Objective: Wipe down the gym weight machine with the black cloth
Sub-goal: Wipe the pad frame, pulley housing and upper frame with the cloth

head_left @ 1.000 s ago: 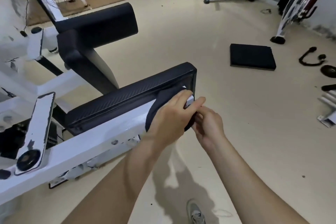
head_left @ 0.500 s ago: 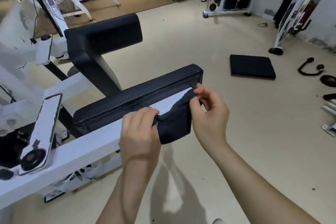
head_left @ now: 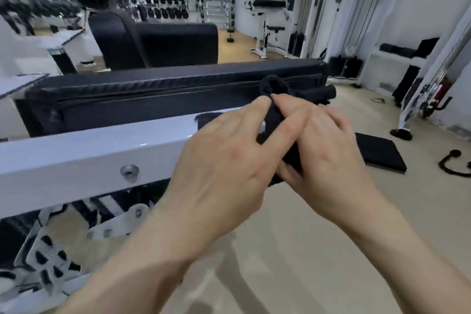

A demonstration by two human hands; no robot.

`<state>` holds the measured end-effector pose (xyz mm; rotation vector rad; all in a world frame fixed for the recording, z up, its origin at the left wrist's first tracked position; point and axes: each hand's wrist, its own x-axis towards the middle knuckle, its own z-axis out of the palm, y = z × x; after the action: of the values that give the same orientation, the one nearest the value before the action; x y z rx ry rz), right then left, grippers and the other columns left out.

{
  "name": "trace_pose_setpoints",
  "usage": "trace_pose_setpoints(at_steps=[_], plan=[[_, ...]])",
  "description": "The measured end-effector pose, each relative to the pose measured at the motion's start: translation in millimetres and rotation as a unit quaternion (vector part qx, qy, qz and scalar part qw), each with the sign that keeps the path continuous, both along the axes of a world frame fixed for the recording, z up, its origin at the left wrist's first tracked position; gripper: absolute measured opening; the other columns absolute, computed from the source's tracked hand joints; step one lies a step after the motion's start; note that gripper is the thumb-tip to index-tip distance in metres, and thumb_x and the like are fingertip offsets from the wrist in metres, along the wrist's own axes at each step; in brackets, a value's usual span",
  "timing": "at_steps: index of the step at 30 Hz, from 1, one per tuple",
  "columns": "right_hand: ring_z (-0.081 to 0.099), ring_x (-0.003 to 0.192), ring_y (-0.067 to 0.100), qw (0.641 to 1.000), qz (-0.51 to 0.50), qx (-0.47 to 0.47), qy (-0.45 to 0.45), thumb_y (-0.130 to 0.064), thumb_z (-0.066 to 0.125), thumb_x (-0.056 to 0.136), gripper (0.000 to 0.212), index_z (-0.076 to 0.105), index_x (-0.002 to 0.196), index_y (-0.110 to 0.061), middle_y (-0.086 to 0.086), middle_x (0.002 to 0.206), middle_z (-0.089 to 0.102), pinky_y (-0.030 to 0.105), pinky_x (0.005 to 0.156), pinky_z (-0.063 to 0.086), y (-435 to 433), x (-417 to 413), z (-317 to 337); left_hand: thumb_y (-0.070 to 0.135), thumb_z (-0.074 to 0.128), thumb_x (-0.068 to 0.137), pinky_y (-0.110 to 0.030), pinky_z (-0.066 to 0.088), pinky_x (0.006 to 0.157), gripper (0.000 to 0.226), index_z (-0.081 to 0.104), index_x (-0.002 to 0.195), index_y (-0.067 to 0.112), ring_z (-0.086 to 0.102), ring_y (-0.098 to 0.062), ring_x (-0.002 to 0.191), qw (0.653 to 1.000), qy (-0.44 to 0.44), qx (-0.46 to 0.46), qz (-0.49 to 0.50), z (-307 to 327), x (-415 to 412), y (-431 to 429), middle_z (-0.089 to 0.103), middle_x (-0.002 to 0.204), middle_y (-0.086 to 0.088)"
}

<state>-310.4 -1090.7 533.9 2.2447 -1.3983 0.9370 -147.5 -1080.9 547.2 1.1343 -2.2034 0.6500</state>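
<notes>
At the centre of the frame, both hands held the black cloth (head_left: 275, 112) bunched against the right end of the weight machine (head_left: 84, 160), where its white beam met the long black pad (head_left: 158, 94). The left hand (head_left: 224, 160) pinched a fold of the cloth between thumb and forefinger, and the right hand (head_left: 328, 150), touching it, had its fingers curled round the rest, a loop and a rolled end of cloth sticking up above the knuckles. At right, a flat black mat (head_left: 382, 154) and a curved black handle (head_left: 453, 167) lay on the pale floor (head_left: 318, 250).
</notes>
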Motion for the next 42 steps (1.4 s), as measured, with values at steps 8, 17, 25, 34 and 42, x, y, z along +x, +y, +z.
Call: trace_pose_setpoints(at_steps=[8,17,25,34,42], plan=[[0.056,0.112,0.03,0.97,-0.03,-0.234,0.054,-0.034,0.078,0.064,0.077,0.05,0.132,-0.01,0.008,0.126,0.058,0.042,0.098,0.038,-33,8,-29,0.044,0.07,0.072,-0.052,0.016,0.117,0.087,0.038,0.144,0.009,0.042,-0.033,0.134,0.965,-0.026,-0.175,0.195,-49,26,-10,0.048,0.141,-0.015],[0.048,0.124,0.043,0.941,-0.129,-0.312,-0.028,0.003,0.062,0.07,0.054,0.047,0.122,0.005,0.027,0.125,0.054,0.052,0.098,0.043,-57,-38,-58,0.069,0.046,0.078,-0.041,0.033,0.108,0.084,0.037,0.145,0.02,0.046,-0.026,0.125,0.97,-0.033,-0.148,0.189,-41,27,9,0.052,0.137,-0.003],[0.059,0.084,0.033,0.916,-0.022,-0.396,0.052,-0.017,0.048,0.084,0.037,0.06,0.114,0.002,0.016,0.094,0.061,0.044,0.083,0.046,-46,74,-33,0.037,0.054,0.068,-0.032,0.044,0.091,0.085,0.032,0.149,0.025,0.053,-0.021,0.111,0.989,0.025,-0.14,0.051,-34,49,6,0.056,0.126,-0.002],[0.051,0.12,0.015,0.965,0.235,-0.071,0.095,-0.026,0.072,0.065,0.068,0.056,0.13,-0.02,-0.002,0.129,0.055,0.033,0.099,0.045,-25,7,4,0.064,0.053,0.071,-0.035,0.026,0.116,0.107,0.008,0.154,0.012,0.027,-0.024,0.141,0.982,-0.034,-0.167,0.087,-45,-3,0,0.025,0.158,-0.009],[0.059,0.109,0.0,0.974,0.222,0.015,-0.05,-0.036,0.078,0.078,0.053,0.062,0.127,-0.027,-0.013,0.118,0.067,0.03,0.097,0.05,-12,-34,11,0.039,0.042,0.096,-0.047,0.021,0.112,0.049,0.044,0.142,0.02,0.055,-0.018,0.121,0.949,-0.085,-0.199,0.23,-24,20,16,0.059,0.134,0.004]])
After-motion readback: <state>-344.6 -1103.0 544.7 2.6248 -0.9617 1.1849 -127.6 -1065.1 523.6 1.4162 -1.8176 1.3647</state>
